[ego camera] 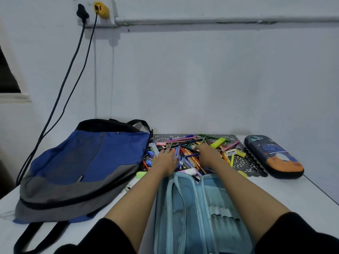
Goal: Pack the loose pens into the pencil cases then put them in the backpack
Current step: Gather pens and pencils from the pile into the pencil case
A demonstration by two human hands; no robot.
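My left hand [166, 160]: It lies flat on the pile. My fingers are straight and spread out, and they hold nothing.
My right hand [209, 154]: It sits on the pile too, just beside my left hand. My fingers dip down behind the back of my hand, so I cannot tell if they grip anything.
Pens [190, 143]: They lie loose in a messy heap on a black lacy mat [251, 163], out past both my hands. A yellow highlighter [218, 142] lies at the right of the heap.
Light blue pencil case [183, 208]: It lies wide open between my arms. Its far end touches the heap.
Dinosaur pencil case [273, 156]: It is zipped shut and lies at the right end of the mat, near the right edge of the table.
Backpack [88, 162]: It is blue and grey and lies flat on my left. Its right edge meets the left side of the mat.
Table [311, 198]: It is white. There is bare room to the right of the open case, up to the slanted right edge.
Back edge: The mat and the backpack reach the white wall [201, 88]. Two dark cables [64, 96] hang down it on the left.
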